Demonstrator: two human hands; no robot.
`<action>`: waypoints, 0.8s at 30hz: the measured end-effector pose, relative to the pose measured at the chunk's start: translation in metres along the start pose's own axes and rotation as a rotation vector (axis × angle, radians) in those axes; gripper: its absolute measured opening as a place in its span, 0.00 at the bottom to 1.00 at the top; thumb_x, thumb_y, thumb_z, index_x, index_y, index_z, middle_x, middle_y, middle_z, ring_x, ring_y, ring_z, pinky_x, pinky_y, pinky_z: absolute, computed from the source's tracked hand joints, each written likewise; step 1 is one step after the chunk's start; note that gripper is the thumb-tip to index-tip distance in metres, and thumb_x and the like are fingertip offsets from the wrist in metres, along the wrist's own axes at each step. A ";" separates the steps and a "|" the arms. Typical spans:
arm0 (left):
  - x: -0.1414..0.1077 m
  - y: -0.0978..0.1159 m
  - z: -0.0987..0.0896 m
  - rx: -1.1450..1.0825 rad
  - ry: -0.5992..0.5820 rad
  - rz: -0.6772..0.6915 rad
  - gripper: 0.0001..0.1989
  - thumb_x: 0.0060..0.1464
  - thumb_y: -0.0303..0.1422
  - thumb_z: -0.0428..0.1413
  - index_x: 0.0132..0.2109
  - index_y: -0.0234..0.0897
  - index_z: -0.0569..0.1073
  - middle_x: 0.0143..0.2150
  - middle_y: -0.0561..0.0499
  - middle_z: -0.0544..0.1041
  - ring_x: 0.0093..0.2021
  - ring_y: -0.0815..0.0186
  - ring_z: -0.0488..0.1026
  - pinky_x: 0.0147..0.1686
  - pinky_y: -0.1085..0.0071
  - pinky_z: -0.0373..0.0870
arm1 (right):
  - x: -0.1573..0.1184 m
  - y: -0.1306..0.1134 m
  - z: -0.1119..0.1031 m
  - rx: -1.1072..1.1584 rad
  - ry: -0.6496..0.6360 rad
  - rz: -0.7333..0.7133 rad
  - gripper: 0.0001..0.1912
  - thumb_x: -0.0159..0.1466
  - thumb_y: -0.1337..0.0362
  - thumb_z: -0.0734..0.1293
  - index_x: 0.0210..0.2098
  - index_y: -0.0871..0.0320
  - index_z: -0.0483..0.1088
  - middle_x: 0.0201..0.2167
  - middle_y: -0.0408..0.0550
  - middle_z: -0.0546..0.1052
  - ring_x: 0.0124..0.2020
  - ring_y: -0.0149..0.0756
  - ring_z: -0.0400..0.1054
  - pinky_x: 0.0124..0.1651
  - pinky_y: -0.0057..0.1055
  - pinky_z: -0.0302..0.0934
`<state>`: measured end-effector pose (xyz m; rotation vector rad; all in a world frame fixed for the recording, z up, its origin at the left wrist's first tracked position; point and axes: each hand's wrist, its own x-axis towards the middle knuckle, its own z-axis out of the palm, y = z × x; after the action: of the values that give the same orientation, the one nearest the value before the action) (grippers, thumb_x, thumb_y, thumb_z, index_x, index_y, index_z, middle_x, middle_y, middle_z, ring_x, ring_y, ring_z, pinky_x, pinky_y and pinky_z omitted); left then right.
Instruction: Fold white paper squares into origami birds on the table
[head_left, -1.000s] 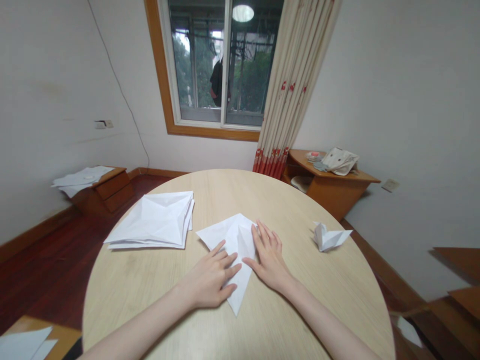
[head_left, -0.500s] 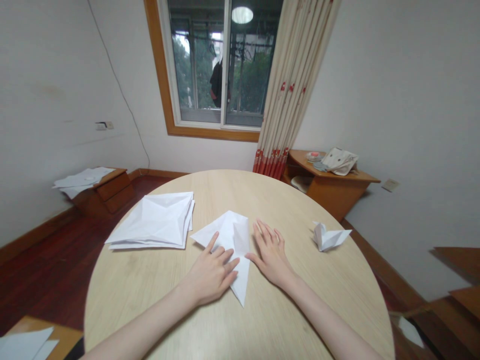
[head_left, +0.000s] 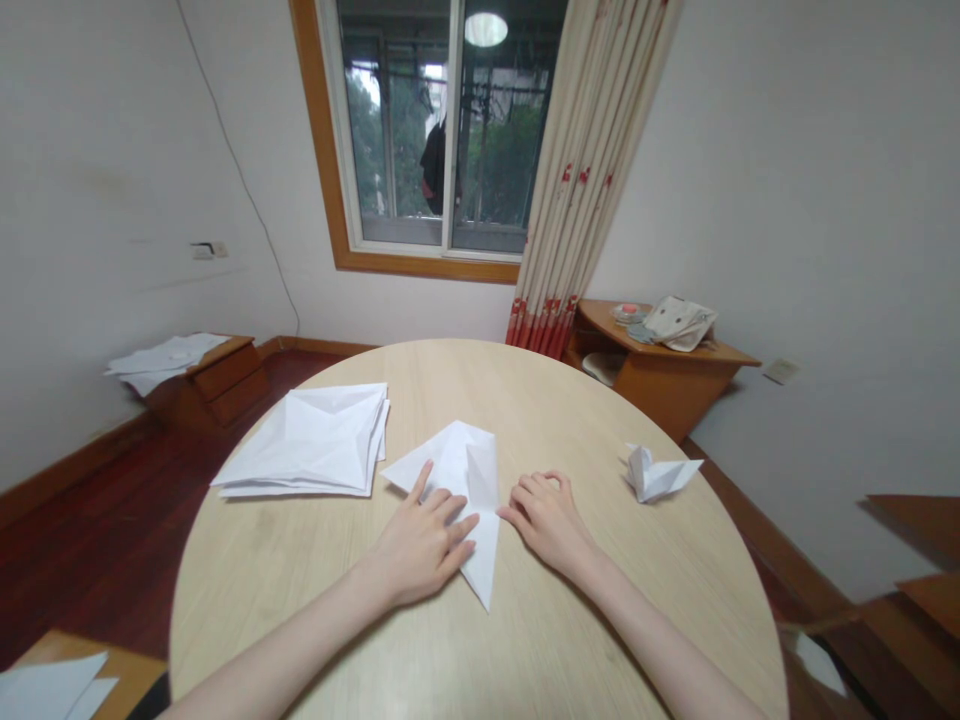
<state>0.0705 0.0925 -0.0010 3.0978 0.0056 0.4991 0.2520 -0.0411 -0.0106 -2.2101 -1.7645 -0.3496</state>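
Observation:
A white sheet of paper (head_left: 480, 465), folded into a pointed, kite-like shape, lies on the round table in front of me. Its narrow tip points towards me, and a raised flap stands along its right side. My left hand (head_left: 427, 540) rests flat on the paper with fingers spread, covering part of its lower left. At the right edge of the paper is my right hand (head_left: 544, 515), its fingers curled in towards the thumb. The thumb tip meets that edge; whether any paper is between the fingers is hidden.
A stack of creased white paper (head_left: 307, 440) lies on the table's (head_left: 600, 620) left side. To the right sits a small folded paper figure (head_left: 660, 475). Beyond the table stand a low drawer cabinet (head_left: 229, 380) and a corner cabinet (head_left: 667, 375) with a cloth bag on top.
My right hand's fingers have curled in from a spread position, staying beside the paper's right edge. My left hand and the paper have barely moved.

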 end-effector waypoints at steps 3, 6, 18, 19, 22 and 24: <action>0.000 0.000 0.001 -0.007 0.002 -0.002 0.16 0.65 0.39 0.45 0.53 0.43 0.71 0.50 0.50 0.73 0.51 0.60 0.68 0.65 0.47 0.33 | -0.001 0.001 0.003 0.048 -0.034 0.004 0.13 0.68 0.62 0.62 0.27 0.58 0.66 0.30 0.44 0.75 0.36 0.37 0.67 0.49 0.41 0.46; -0.001 0.000 0.001 -0.013 0.005 -0.003 0.16 0.65 0.39 0.45 0.54 0.43 0.71 0.50 0.50 0.73 0.51 0.60 0.68 0.65 0.48 0.33 | -0.001 0.002 0.005 0.087 -0.053 0.014 0.13 0.68 0.63 0.61 0.26 0.58 0.66 0.29 0.44 0.75 0.36 0.36 0.67 0.48 0.40 0.45; -0.001 -0.001 0.001 -0.008 -0.007 -0.011 0.16 0.65 0.38 0.44 0.54 0.43 0.71 0.49 0.50 0.74 0.48 0.60 0.70 0.65 0.48 0.35 | 0.000 -0.001 0.008 0.216 -0.065 0.051 0.15 0.64 0.66 0.63 0.22 0.58 0.63 0.24 0.41 0.72 0.31 0.34 0.66 0.46 0.38 0.45; -0.001 -0.001 0.001 -0.007 -0.003 -0.012 0.16 0.66 0.38 0.43 0.54 0.43 0.71 0.49 0.50 0.74 0.48 0.61 0.70 0.65 0.48 0.35 | 0.000 -0.001 0.008 0.227 -0.069 0.050 0.15 0.64 0.66 0.63 0.21 0.59 0.62 0.23 0.40 0.72 0.31 0.33 0.66 0.46 0.38 0.44; 0.000 -0.001 0.001 -0.006 0.000 -0.018 0.16 0.66 0.37 0.43 0.54 0.43 0.71 0.49 0.50 0.74 0.48 0.61 0.71 0.65 0.49 0.34 | 0.000 -0.002 0.007 0.257 -0.082 0.041 0.15 0.63 0.65 0.64 0.21 0.59 0.62 0.23 0.39 0.71 0.30 0.32 0.65 0.46 0.37 0.44; 0.000 -0.001 0.001 -0.005 -0.005 -0.020 0.16 0.65 0.37 0.44 0.54 0.44 0.71 0.50 0.51 0.74 0.47 0.62 0.71 0.65 0.49 0.34 | 0.000 -0.003 0.006 0.274 -0.099 0.035 0.15 0.63 0.65 0.64 0.20 0.58 0.61 0.22 0.39 0.71 0.30 0.32 0.64 0.46 0.37 0.44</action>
<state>0.0707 0.0934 -0.0023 3.0910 0.0355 0.4904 0.2493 -0.0385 -0.0159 -2.0899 -1.7047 0.0112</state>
